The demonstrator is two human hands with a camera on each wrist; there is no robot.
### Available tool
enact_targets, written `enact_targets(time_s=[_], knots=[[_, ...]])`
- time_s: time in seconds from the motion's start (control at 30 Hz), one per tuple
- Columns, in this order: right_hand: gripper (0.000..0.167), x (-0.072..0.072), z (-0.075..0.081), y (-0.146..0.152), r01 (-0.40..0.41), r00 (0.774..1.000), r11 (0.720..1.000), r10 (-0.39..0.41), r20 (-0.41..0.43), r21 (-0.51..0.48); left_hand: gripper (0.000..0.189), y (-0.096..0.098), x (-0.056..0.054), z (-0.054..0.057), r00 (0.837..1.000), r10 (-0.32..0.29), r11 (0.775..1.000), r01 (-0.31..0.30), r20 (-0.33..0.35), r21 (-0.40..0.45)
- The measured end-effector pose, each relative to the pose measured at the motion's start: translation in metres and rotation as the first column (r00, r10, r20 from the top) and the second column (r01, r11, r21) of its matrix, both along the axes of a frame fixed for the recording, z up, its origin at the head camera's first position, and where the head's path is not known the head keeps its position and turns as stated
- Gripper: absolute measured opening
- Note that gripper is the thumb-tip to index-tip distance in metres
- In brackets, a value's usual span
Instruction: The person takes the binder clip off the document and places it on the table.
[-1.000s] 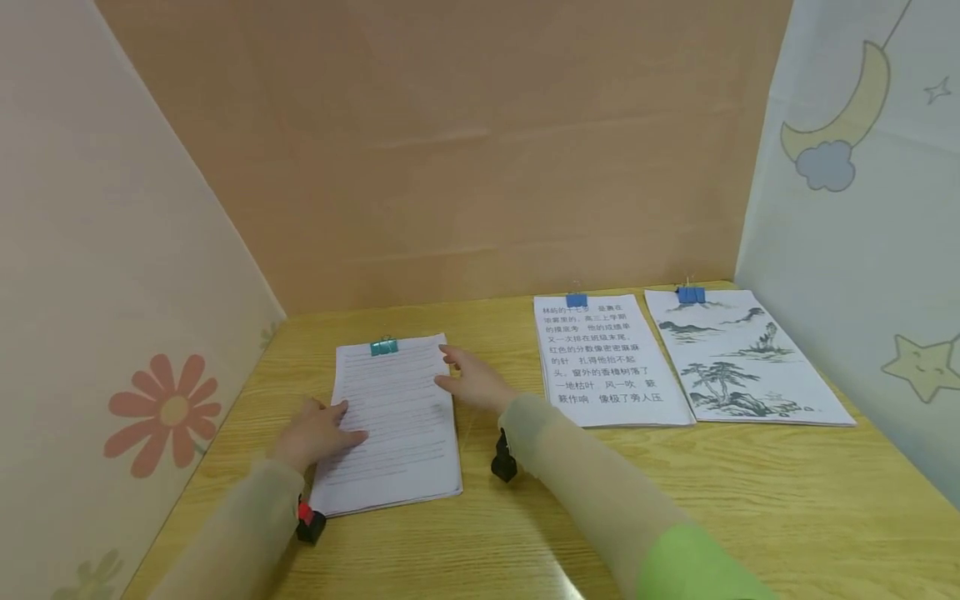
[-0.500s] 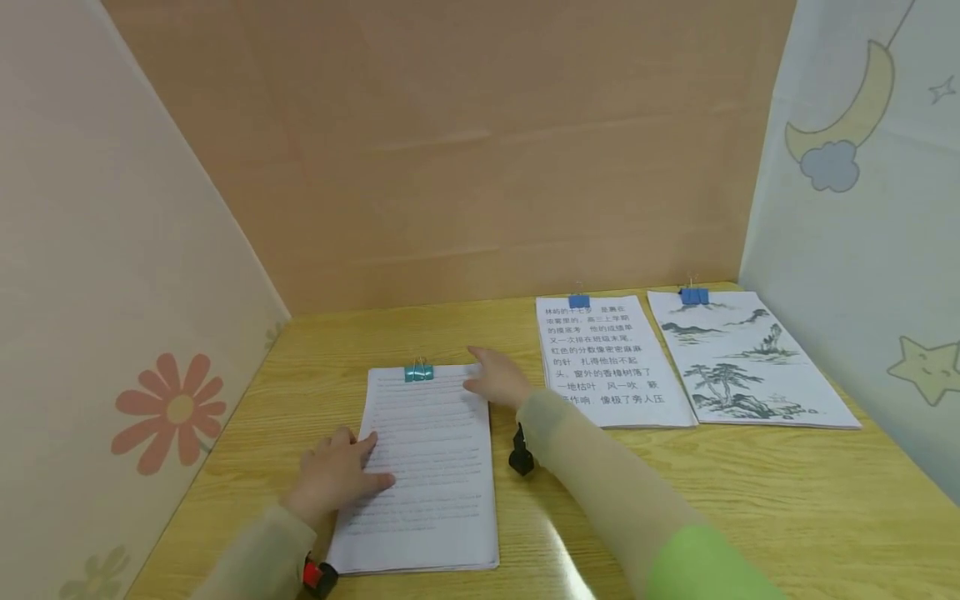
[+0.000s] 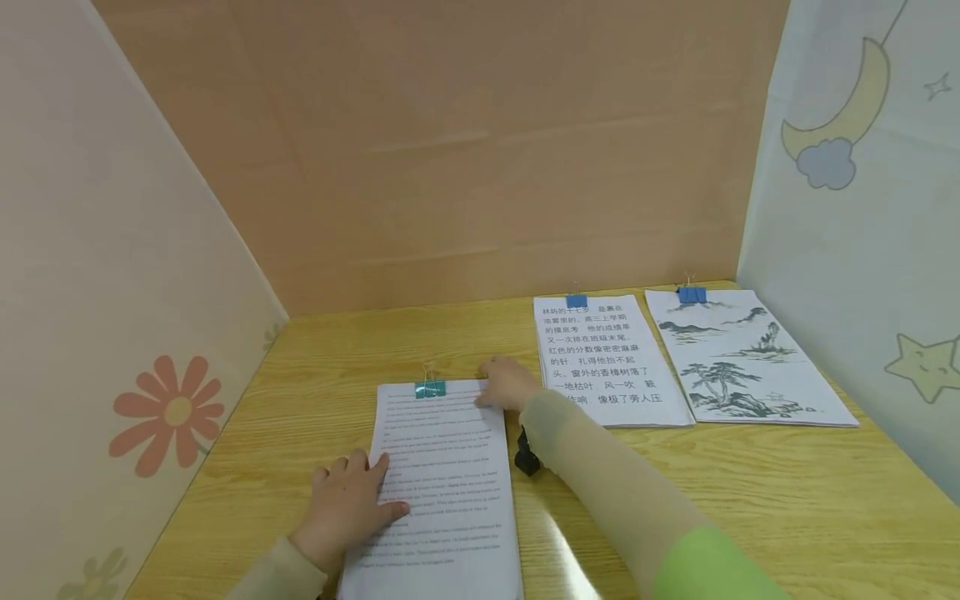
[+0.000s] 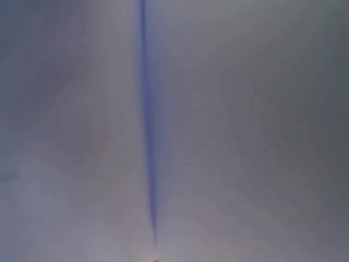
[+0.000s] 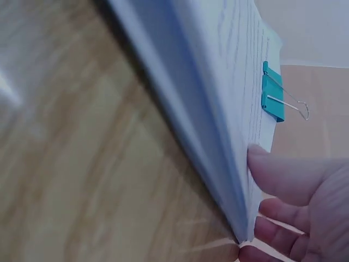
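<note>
A stack of printed paper (image 3: 450, 467) lies on the table in the head view, its near edge past the bottom of the frame. A teal binder clip (image 3: 431, 389) holds its top edge. My left hand (image 3: 348, 500) rests over the stack's left edge, thumb and forefinger spread on the top sheet. At the top right corner, my right hand (image 3: 513, 385) grips the stack. The right wrist view shows its thumb (image 5: 278, 177) against the printed face and curled fingers (image 5: 281, 232) around the corner. In the left wrist view everything is a blurred grey surface with a blue line.
Right of the hands lies a stack of paper with large Chinese print (image 3: 607, 358), under a blue binder clip (image 3: 577, 300). Beside it is a landscape-picture stack (image 3: 742, 354), also clipped in blue. Light side walls and a brown back panel (image 3: 480, 167) enclose the wooden table (image 3: 750, 500).
The teal-clipped stack has slid towards me and to the right, both hands moving with it. My right fingers, straighter half a second ago, are now bent at the corner.
</note>
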State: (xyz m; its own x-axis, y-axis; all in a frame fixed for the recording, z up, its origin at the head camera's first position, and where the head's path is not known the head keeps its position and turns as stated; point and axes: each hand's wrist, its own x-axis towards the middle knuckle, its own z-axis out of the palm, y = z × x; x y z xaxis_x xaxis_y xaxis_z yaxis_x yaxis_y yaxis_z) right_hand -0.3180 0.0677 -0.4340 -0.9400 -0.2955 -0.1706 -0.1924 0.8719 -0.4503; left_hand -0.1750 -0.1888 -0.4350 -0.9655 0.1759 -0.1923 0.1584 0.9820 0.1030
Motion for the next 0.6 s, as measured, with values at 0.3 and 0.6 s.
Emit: enact_targets(time_s=[0.3, 0.6], knots=[[0.059, -0.0030, 0.0030, -0.0017, 0.014, 1.000, 0.998, -0.015, 0.018, 0.061, 0.087, 0.0037, 0.0012, 0.0040, 1.000, 0.010, 1.000, -0.010, 0.000, 0.016], [0.059, -0.0092, 0.0016, -0.0051, -0.002, 0.999, 0.997, -0.001, 0.043, 0.073, 0.088, 0.0038, 0.0020, 0.0016, 1.000, 0.014, 1.000, -0.014, -0.008, 0.015]])
